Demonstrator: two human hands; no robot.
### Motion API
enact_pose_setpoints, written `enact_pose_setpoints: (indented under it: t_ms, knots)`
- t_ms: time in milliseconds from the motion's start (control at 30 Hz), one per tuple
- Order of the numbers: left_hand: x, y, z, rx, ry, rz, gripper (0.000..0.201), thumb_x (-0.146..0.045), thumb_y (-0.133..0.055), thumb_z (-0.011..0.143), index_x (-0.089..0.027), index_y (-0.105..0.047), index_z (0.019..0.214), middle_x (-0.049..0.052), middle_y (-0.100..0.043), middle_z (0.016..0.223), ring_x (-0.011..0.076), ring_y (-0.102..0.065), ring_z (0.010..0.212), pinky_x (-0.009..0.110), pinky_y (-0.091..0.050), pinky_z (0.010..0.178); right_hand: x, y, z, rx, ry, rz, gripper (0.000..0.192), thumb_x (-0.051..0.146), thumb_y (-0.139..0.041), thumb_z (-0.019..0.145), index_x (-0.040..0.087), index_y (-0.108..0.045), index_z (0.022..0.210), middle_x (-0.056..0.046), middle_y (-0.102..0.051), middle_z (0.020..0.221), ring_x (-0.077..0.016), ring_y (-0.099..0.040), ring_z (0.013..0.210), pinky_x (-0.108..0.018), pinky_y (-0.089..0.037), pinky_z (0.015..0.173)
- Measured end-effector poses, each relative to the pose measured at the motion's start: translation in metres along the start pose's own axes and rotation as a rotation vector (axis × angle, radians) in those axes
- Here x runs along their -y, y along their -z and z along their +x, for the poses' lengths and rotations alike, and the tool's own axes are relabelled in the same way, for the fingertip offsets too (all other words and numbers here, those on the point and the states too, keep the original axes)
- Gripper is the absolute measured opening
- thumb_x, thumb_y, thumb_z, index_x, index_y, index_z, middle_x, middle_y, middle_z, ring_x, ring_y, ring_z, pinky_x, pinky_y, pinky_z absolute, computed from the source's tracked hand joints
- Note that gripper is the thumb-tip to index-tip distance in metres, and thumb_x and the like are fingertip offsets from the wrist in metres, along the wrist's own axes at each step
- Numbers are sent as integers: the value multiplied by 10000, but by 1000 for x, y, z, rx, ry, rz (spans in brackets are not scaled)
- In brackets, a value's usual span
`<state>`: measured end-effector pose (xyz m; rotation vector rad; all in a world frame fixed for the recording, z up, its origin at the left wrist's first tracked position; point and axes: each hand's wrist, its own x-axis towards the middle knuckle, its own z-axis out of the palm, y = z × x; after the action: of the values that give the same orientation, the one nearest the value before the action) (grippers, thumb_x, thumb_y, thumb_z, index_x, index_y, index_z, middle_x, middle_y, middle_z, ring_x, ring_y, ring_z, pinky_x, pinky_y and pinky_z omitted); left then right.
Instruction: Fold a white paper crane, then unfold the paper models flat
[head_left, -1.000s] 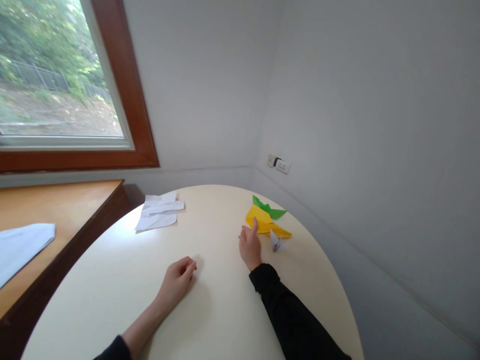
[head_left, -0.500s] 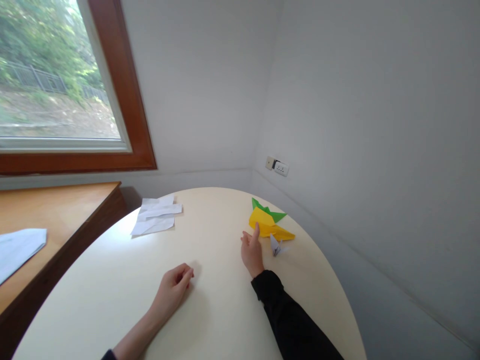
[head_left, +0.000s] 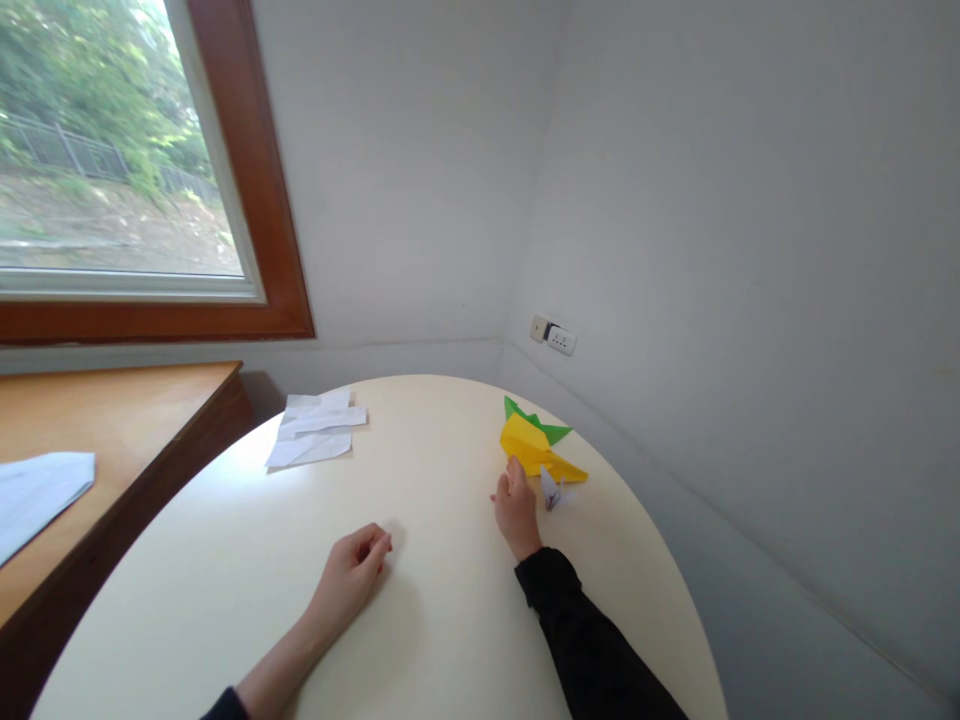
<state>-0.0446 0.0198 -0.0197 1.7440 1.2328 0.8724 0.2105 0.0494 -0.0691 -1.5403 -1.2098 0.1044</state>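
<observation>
My left hand (head_left: 354,570) rests on the round table, its fingers curled into a loose fist with nothing showing in them. My right hand (head_left: 517,512) is just in front of a yellow folded-paper piece (head_left: 529,447), fingers partly stretched and apart. Its fingertips overlap the near edge of the yellow paper; whether they touch it I cannot tell. Right beside that hand stands a small white origami figure with pointed tips (head_left: 551,490). Behind the yellow piece lies a green folded-paper piece (head_left: 555,433), partly covered by it.
White paper sheets and strips (head_left: 315,445) lie at the far left of the round cream table (head_left: 442,620). A wooden desk (head_left: 150,400) with a pale folded sheet (head_left: 45,490) is on the left. Walls close in behind and to the right, with a socket (head_left: 561,340).
My right hand has shifted slightly right and turned, its raised thumb no longer sticking up over the yellow paper. The left hand stays curled in nearly the same place.
</observation>
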Motion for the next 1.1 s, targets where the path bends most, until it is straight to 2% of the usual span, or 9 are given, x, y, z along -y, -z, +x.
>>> enact_pose_setpoints:
  t_ms: [100, 200, 400, 600, 700, 800, 900, 1000, 1100]
  knots:
    - [0, 1, -1, -2, 2, -1, 349, -481, -414, 739, -184, -462, 563, -42, -380, 479, 124, -355, 492, 245, -262, 513, 1, -3, -2, -8, 12, -80, 462, 206, -339, 840, 102, -407, 1285, -174, -545, 1237, -251, -537, 1129, -413, -471, 900]
    - [-1, 1, -1, -2, 3, 2, 350, -484, -413, 736, -183, -467, 565, -39, -386, 482, 126, -359, 495, 247, -265, 515, 8, -5, -4, 44, 47, -175, 464, 196, -320, 847, 57, -401, 1282, -212, -522, 1251, -280, -507, 1161, -468, -422, 948]
    - [-3, 1, -2, -16, -9, -7, 345, -473, -430, 728, -184, -460, 542, -44, -377, 469, 121, -358, 489, 246, -264, 511, 20, -4, -6, 126, 321, -327, 497, 123, -298, 852, 33, -296, 1340, -219, -482, 1294, -269, -449, 1215, -504, -358, 1008]
    - [0, 1, 0, -63, -5, -81, 337, -454, -497, 717, -176, -500, 526, -38, -415, 461, 121, -387, 488, 252, -289, 510, 44, -1, -14, 235, 508, -395, 523, 64, -297, 850, 48, -238, 1369, -197, -486, 1298, -245, -458, 1209, -539, -280, 1055]
    - [2, 3, 2, -119, 23, -279, 299, -457, -570, 699, -166, -583, 632, -5, -541, 556, 153, -507, 592, 271, -383, 602, 61, -2, -23, 324, 606, -359, 529, 71, -319, 850, 51, -235, 1371, -187, -473, 1312, -237, -403, 1251, -528, -287, 1059]
    - [3, 4, 6, -172, 95, -678, 403, -481, -634, 661, -164, -619, 910, 69, -655, 878, 216, -592, 890, 330, -426, 825, 77, -3, -37, 427, 682, -311, 518, 87, -341, 852, 46, -259, 1362, -190, -485, 1296, -238, -373, 1269, -510, -304, 1057]
    - [3, 6, 10, -200, 153, -956, 512, -484, -666, 631, -208, -575, 1053, 77, -610, 1119, 215, -533, 1083, 335, -380, 945, 94, -4, -50, 553, 756, -256, 522, 82, -353, 851, 52, -257, 1363, -181, -487, 1296, -221, -376, 1266, -476, -293, 1071]
    - [0, 10, 10, -136, 153, -1041, 520, -418, -646, 682, -252, -514, 1157, 51, -549, 1239, 190, -482, 1159, 311, -368, 971, 107, -1, -59, 651, 812, -198, 529, 87, -371, 844, 65, -261, 1361, -171, -483, 1304, -214, -372, 1269, -458, -281, 1078]
    - [-3, 17, 8, -86, 189, -1096, 558, -349, -621, 730, -265, -435, 1250, 58, -526, 1268, 187, -470, 1177, 300, -406, 938, 117, 2, -62, 698, 846, -146, 528, 86, -391, 831, 88, -289, 1349, -159, -441, 1348, -213, -320, 1304, -454, -264, 1086]
